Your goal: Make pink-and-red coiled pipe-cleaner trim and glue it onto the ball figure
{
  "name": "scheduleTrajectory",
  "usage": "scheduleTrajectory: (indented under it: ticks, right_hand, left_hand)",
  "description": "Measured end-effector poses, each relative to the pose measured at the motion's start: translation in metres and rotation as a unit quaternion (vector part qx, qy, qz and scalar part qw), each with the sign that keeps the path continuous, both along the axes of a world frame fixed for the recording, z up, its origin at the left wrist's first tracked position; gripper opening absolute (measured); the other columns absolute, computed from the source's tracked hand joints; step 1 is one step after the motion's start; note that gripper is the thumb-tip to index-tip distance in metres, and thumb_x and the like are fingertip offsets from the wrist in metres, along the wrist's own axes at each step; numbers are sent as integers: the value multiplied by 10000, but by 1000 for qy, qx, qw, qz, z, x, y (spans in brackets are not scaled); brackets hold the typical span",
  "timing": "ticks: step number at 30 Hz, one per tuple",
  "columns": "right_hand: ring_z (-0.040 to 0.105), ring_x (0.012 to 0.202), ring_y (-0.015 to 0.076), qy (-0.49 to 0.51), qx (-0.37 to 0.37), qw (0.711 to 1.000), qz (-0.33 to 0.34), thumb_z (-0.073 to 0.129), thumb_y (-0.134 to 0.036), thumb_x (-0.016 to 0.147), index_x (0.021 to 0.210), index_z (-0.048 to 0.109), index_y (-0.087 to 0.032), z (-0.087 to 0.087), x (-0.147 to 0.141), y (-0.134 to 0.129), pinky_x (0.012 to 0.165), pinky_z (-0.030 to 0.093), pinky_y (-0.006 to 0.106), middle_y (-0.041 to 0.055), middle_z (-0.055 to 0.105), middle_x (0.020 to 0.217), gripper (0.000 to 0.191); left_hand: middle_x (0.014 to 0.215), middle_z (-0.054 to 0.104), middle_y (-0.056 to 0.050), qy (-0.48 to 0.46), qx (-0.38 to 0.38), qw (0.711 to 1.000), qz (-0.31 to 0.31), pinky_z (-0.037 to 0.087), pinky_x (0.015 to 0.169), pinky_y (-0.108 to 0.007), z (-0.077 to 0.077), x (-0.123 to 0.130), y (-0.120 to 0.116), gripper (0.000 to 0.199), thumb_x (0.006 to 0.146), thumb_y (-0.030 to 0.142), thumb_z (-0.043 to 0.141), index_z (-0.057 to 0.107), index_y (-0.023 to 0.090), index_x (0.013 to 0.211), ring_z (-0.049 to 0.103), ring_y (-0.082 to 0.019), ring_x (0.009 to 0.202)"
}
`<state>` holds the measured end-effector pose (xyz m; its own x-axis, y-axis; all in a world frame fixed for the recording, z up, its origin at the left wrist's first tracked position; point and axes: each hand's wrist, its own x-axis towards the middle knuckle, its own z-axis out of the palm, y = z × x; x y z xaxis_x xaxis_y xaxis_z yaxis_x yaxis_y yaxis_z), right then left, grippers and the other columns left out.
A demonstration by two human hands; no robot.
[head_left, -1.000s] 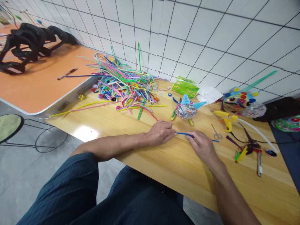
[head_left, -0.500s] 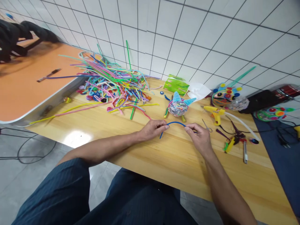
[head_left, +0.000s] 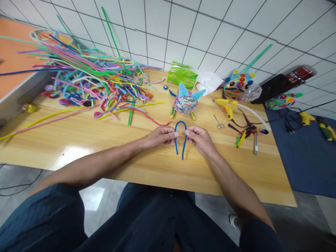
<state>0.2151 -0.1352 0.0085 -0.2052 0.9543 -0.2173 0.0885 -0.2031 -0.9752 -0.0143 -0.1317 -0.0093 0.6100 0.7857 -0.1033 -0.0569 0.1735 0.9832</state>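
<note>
A blue pipe cleaner [head_left: 180, 122] is bent into a narrow upside-down U, its two ends hanging toward me over the wooden table. My left hand [head_left: 165, 136] pinches its left leg between thumb and fingers. The right leg is pinched by my right hand [head_left: 198, 137]. Just beyond my hands stands a round craft figure [head_left: 186, 104] with a mottled, shiny body, light-blue pointed ears and yellow-green feet. A red pipe cleaner [head_left: 154, 121] lies beyond my left hand, its tip close to the figure.
A big heap of coloured pipe cleaners [head_left: 99, 73] covers the back left. Behind the figure sits a green tissue pack [head_left: 181, 76]. To the right lie small scissors [head_left: 219, 123], a yellow glue gun [head_left: 228, 106] and a utility knife [head_left: 255, 143]. Decorated figures [head_left: 237, 85] stand by the wall.
The blue pipe cleaner has gone from a shallow arch to a tight U, and my hands have come closer together. The view has shifted to the right and down.
</note>
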Motion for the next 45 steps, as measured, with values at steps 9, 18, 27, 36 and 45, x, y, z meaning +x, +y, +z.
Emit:
scheduleTrajectory:
  ticks: [9,18,27,36,45]
  right_hand:
    - [510,530,96,32,6,999,11,949,-627,720,816,778,-213,-12,-8,-4,523,367,256,-42,648,634,458]
    - [511,533,99,29,14,999,14,923,-651,746,835,766,-217,-14,-9,-3,527,380,261,-42,644,652,470]
    - [477,518,110,34,44,994,-92,882,-604,747,799,694,-245,-9,0,4,526,375,260,-61,573,581,408]
    - [462,520,100,37,72,987,-139,816,-540,774,875,660,-260,-9,3,8,511,366,254,-71,576,646,336]
    - [503,618,137,-40,172,980,-87,676,-372,854,1357,737,-248,-4,7,9,639,438,307,-86,537,678,522]
  left_hand:
    - [670,658,10,16,4,1000,-13,432,566,-233,-9,0,-4,609,923,765,749,687,169,810,537,-99,578]
    - [666,640,19,23,0,1000,-5,421,542,-234,-7,1,-2,619,883,781,770,660,175,816,520,-97,554]
    - [626,582,46,9,-20,999,29,393,540,-214,-4,0,1,545,827,671,876,634,183,801,478,-83,541]
    - [650,637,17,45,-21,998,36,359,526,-216,-1,-1,4,541,793,669,880,660,177,744,464,-78,537]
    - [712,666,15,26,-1,984,177,360,511,-222,21,-5,18,507,753,627,914,673,184,800,472,-73,536]
